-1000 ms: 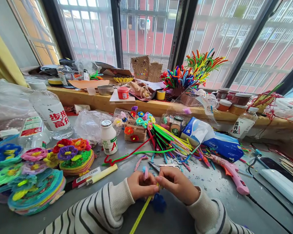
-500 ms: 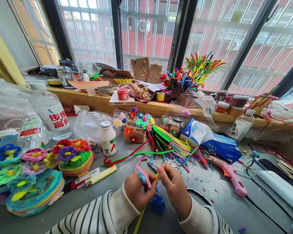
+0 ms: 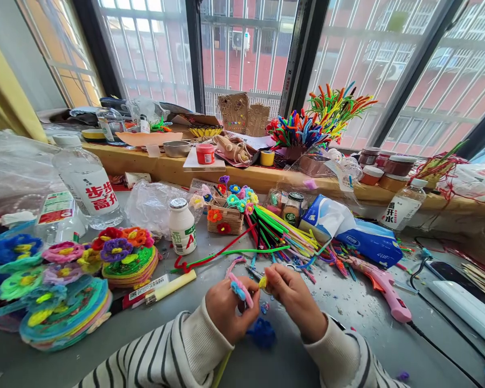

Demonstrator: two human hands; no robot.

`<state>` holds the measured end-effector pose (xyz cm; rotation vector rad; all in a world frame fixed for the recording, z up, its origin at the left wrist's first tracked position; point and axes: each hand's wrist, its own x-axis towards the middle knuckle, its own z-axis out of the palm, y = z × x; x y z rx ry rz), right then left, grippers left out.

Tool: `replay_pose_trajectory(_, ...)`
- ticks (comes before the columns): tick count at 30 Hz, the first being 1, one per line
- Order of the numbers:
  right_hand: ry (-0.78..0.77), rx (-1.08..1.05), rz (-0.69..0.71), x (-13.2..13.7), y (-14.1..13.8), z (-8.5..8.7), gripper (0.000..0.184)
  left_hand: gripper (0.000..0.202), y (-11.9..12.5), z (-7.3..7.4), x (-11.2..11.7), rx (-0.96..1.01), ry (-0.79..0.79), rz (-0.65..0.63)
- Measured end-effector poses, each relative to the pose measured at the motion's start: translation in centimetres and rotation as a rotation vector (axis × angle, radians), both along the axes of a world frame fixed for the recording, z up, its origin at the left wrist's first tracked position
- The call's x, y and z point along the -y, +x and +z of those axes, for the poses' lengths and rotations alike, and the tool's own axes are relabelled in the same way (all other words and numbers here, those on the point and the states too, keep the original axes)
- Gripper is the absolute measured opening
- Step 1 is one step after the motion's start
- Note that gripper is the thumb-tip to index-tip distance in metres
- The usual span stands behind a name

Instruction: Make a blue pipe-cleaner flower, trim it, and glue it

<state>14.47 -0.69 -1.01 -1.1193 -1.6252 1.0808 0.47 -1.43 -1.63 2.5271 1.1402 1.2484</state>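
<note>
Pinching yellow strip [image 3: 262, 282]: left hand [image 3: 231, 308], right hand [image 3: 297, 300], grip closed; blue fluff [image 3: 263, 333] near, glue gun [image 3: 388, 292] rightward

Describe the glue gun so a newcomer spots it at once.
On the grey table, look right of the right hand. The glue gun lies there in front of the blue packet, a black cord running from its handle. Unlike that packet and the white bar further right, it is pink with an orange trigger.
</note>
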Motion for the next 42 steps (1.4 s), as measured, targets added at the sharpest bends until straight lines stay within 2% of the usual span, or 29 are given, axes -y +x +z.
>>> replay_pose_trajectory(2,0.004,0.035,0.013,-0.3,0.6,0.4,0.033,0.007,-0.1,0.1,0.0,0.005,-0.034,-0.011)
replay_pose_trajectory(7,0.193,0.280,0.061,-0.1,1.2,1.7,0.033,0.010,0.0,0.1,0.1,0.002,-0.088,-0.022)
replay_pose_trajectory(12,0.250,0.400,0.089,-0.1,1.0,1.8,0.031,0.011,0.1,-0.1,0.2,0.063,-0.070,-0.049)
replay_pose_trajectory(15,0.197,0.352,0.121,-0.1,1.0,1.6,0.031,0.011,0.0,-0.1,0.1,0.053,-0.071,-0.077)
replay_pose_trajectory(21,0.080,0.196,0.114,0.0,0.6,1.0,0.031,0.018,-0.3,-0.5,-0.1,-0.004,-0.117,-0.041)
replay_pose_trajectory(27,0.075,0.198,0.154,0.0,0.8,0.9,0.036,0.011,-0.2,-0.6,-0.1,-0.021,-0.142,-0.071)
replay_pose_trajectory(30,0.103,0.239,0.129,-0.1,1.0,1.2,0.038,0.008,-0.1,-0.3,0.0,-0.026,-0.139,-0.099)
replay_pose_trajectory(34,0.166,0.283,0.068,0.0,1.1,1.5,0.037,0.009,0.0,-0.2,0.1,-0.008,-0.153,-0.056)
replay_pose_trajectory(40,0.165,0.328,0.189,0.0,1.0,1.4,0.032,0.011,0.0,-0.3,0.1,-0.009,-0.159,-0.068)
replay_pose_trajectory(42,0.171,0.329,0.188,0.0,1.0,1.3,0.032,0.012,0.1,-0.3,0.2,0.026,-0.162,-0.059)
